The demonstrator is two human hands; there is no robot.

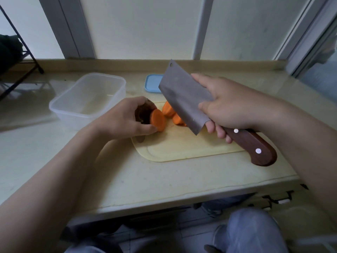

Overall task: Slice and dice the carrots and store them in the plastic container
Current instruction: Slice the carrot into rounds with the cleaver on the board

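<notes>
Cleaver [183, 94] (wooden-handled) held in right hand [231, 105]; left hand [124, 119] grips carrot end [158, 119].

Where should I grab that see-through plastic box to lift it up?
Probably by the rim of the plastic container, coming down from above with fingers on its two long sides. It stands upright and open, looks empty, and its lip sticks out all round. The side away from the cutting board is free.

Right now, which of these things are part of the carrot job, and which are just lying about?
Job: carrot end in left hand, carrot pieces, cleaver in right hand, board, container, lid.
Lying about: black rack at far left.
</notes>
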